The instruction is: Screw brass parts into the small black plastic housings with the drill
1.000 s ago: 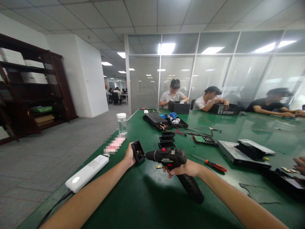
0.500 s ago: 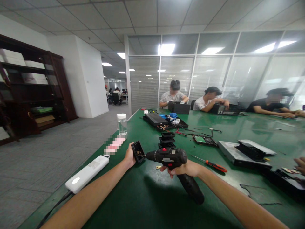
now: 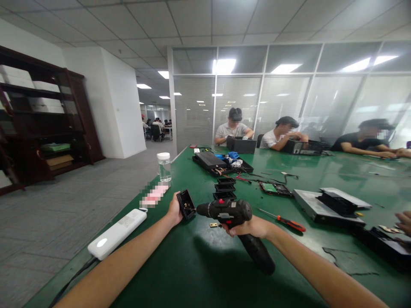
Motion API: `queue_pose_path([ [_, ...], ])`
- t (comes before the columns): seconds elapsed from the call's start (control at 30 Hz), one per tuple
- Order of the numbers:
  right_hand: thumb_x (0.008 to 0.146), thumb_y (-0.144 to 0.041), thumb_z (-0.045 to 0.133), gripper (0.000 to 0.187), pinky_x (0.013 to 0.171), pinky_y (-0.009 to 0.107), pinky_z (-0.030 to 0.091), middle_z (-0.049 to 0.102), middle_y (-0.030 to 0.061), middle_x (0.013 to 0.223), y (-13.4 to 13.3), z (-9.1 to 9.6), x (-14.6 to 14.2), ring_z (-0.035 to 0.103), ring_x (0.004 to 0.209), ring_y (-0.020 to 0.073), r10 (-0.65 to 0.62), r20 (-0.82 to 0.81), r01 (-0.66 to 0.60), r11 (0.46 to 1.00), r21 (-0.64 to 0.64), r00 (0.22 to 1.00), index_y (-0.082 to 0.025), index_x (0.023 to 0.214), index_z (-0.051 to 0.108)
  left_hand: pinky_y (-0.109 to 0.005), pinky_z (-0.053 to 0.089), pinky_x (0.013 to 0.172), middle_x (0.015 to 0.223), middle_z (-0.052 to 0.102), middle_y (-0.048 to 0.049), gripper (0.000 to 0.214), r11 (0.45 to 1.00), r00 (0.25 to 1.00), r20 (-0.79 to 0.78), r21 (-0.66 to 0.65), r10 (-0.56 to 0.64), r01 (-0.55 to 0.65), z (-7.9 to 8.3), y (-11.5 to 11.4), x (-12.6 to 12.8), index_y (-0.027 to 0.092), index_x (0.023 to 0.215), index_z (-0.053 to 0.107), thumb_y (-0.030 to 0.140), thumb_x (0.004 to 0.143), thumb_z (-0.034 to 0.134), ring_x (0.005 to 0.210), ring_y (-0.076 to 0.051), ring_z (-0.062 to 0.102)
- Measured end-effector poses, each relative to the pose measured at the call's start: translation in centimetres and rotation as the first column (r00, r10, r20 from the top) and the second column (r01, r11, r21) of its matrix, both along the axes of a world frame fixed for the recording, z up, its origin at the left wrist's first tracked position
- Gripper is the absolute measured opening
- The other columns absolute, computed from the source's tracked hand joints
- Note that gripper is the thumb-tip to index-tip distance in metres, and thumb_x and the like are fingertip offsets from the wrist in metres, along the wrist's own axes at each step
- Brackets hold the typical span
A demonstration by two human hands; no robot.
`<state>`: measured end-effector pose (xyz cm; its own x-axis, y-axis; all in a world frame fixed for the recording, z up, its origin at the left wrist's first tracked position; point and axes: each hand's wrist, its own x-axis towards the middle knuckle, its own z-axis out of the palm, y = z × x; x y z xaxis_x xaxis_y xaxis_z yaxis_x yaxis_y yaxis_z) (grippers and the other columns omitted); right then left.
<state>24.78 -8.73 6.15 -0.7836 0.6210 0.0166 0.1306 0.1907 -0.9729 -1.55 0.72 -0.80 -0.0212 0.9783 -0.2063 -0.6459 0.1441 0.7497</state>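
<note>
The marks on the drill [image 3: 229, 212] are too small to read, and so is the print on the white block [image 3: 118, 233]. The drill is black with red bits on it. The right hand [image 3: 245, 226] grips it tight. The left hand [image 3: 174, 211] holds a little black box [image 3: 186, 204], tipped, with gold bits inside, at the drill's nose. I cannot tell if the tip touches. A gold piece [image 3: 213, 225] lies near on the green table [image 3: 154, 273].

Both arms [image 3: 122, 259] stretch forward, hands [image 3: 247, 226] curled in grips.
</note>
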Motion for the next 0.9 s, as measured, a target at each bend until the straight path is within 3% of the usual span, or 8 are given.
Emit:
queue_pose_path([
  [0.33,0.067,-0.028,0.064,0.031,0.069,0.027,0.041,0.053,0.0049,0.083,-0.05,0.05,0.08,0.049,0.072,0.0131,-0.021,0.017,0.02,0.999,0.05,1.0,-0.01,0.092,0.056,-0.033,0.046,0.054,0.057,0.055,-0.0025,0.028,1.0,1.0,0.01,-0.025,-0.007,0.007,0.1,0.03,-0.01,0.016,0.069,0.054,0.043,0.066,0.049,0.051,-0.018,0.055],
  [0.67,0.063,-0.045,0.065,0.047,0.065,0.028,0.041,0.052,0.0043,0.077,0.19,-0.53,-0.12,0.048,0.068,0.0127,0.021,-0.097,-0.024,0.999,-0.024,0.995,-0.009,0.092,0.054,-0.033,0.046,0.054,0.058,0.055,-0.0022,0.027,0.999,1.0,0.013,-0.039,0.01,-0.009,0.37,-0.19,0.18,0.016,0.069,0.053,0.043,0.067,0.048,0.051,-0.017,0.055],
  [0.9,0.065,-0.029,0.065,0.033,0.069,0.027,0.041,0.054,0.0041,0.082,-0.14,-0.01,-0.03,0.05,0.072,0.0131,-0.048,0.024,0.048,0.998,0.027,0.999,-0.011,0.091,0.057,-0.034,0.046,0.054,0.058,0.056,-0.0028,0.029,1.0,1.0,-0.003,0.002,-0.014,0.014,-0.12,0.16,-0.02,0.016,0.068,0.054,0.045,0.066,0.049,0.052,-0.018,0.055],
])
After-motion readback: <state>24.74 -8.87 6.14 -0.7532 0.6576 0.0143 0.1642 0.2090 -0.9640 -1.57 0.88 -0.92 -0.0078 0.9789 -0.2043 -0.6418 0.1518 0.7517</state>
